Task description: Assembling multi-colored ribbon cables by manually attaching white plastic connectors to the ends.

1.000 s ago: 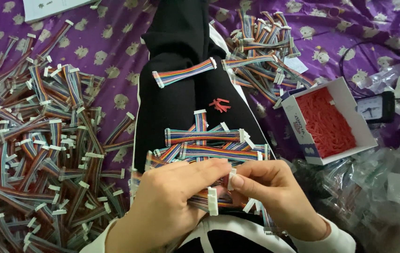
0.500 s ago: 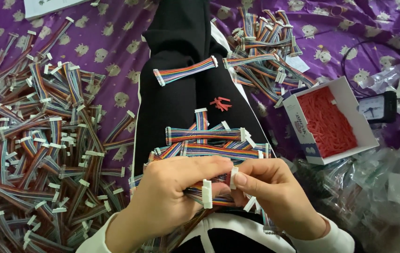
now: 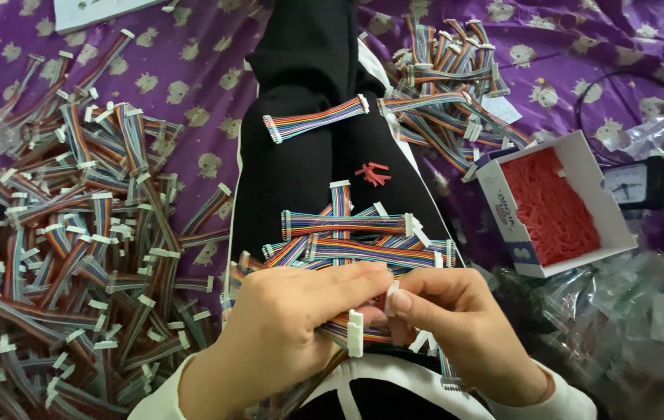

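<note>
Both hands low over the lap, palms down. Left hand (image 3: 285, 334) cups a bundle of rainbow ribbon cables (image 3: 347, 330), fingers closed around it. Right hand (image 3: 464, 334) pinches a white connector (image 3: 391, 298) between thumb and forefinger. Risk: loose grip lets the bundle spill off the black trousers (image 3: 301, 163); hard tug may bend wires. Farther: stacked cables (image 3: 355, 237), big cable heap (image 3: 75, 257) left, box of red bands (image 3: 553, 206) right, purple sheet (image 3: 192, 70).
</note>
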